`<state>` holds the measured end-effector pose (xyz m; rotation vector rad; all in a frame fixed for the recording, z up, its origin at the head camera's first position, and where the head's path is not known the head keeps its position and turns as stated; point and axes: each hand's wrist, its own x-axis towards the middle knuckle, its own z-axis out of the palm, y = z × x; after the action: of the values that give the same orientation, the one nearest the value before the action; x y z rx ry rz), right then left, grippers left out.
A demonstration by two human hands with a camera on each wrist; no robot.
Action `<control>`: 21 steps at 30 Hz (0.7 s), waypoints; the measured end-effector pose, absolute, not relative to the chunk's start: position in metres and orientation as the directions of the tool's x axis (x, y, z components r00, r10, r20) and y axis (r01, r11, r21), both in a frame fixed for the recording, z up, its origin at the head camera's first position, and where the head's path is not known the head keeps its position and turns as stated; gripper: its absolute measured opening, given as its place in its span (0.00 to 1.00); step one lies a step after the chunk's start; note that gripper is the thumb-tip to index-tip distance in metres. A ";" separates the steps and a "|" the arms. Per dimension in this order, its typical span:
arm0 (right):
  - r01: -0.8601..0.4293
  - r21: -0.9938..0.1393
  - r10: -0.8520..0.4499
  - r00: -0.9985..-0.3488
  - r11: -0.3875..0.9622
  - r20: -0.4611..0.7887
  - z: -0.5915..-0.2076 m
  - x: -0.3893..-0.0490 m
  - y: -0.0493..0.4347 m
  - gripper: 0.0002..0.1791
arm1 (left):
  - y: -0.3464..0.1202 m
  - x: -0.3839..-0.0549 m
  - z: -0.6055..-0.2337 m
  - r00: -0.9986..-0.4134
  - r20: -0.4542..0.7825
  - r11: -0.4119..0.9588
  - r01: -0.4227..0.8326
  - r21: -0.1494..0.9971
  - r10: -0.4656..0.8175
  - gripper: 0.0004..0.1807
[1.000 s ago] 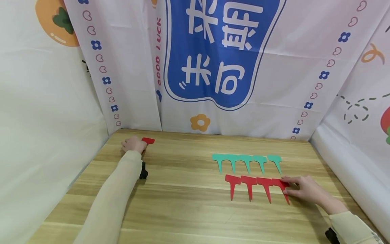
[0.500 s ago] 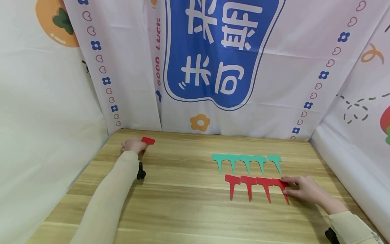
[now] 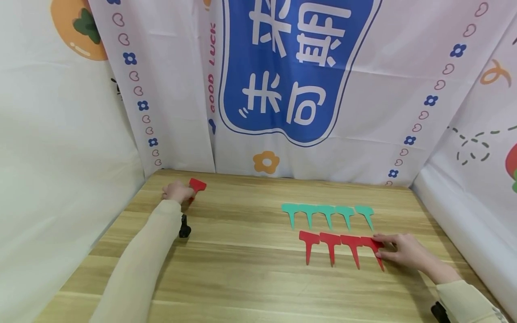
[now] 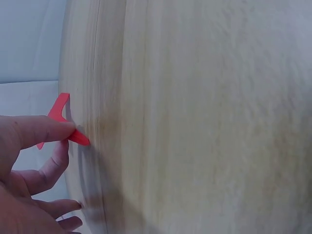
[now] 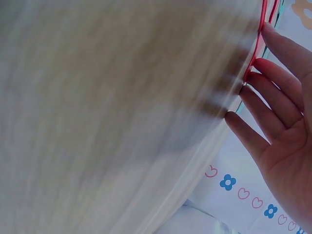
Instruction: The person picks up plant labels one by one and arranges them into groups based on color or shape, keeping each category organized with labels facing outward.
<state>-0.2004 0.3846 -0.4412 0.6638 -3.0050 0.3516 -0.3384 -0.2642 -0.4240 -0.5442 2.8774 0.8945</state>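
My left hand [image 3: 177, 193] is at the far left of the table, pinching a red T-shaped plant label [image 3: 198, 185] between thumb and finger. In the left wrist view the label [image 4: 59, 108] is tilted, with its narrow stem end past the thumb tip. My right hand [image 3: 405, 252] rests its fingertips on the rightmost red plant label [image 3: 372, 242] of a row, fingers mostly straight in the right wrist view [image 5: 285, 105]. Several other red labels [image 3: 351, 242] lie to its left, stems toward me.
Behind the red row, several green T-shaped plant labels [image 3: 308, 209] form another row on the wooden table [image 3: 242, 278]. A white printed cloth [image 3: 181, 112] hangs along the back edge, with white cloth at both sides.
The red label in my left hand has tipped upward and shifted slightly away from me, while the left forearm moved a little left. My right hand stays in place.
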 end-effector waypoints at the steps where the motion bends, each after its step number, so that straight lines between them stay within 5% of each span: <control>1: -0.421 -0.209 -0.410 -0.907 0.882 0.097 -0.441 -0.200 0.385 0.27 | -0.264 -0.338 -0.423 -0.935 -0.179 0.768 -0.354 0.533 -0.306 0.18; 8: -0.415 -0.217 -0.407 -0.910 0.884 0.082 -0.441 -0.200 0.385 0.27 | -0.266 -0.339 -0.423 -0.941 -0.197 0.780 -0.338 0.527 -0.274 0.24; 21: -0.425 -0.205 -0.412 -0.905 0.882 0.104 -0.442 -0.201 0.386 0.27 | -0.266 -0.340 -0.425 -0.949 -0.163 0.780 -0.314 0.541 -0.269 0.14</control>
<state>-0.2008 0.3864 -0.4424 0.6665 -2.9915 0.3454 -0.3402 -0.2661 -0.4250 -0.4741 2.8911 0.8999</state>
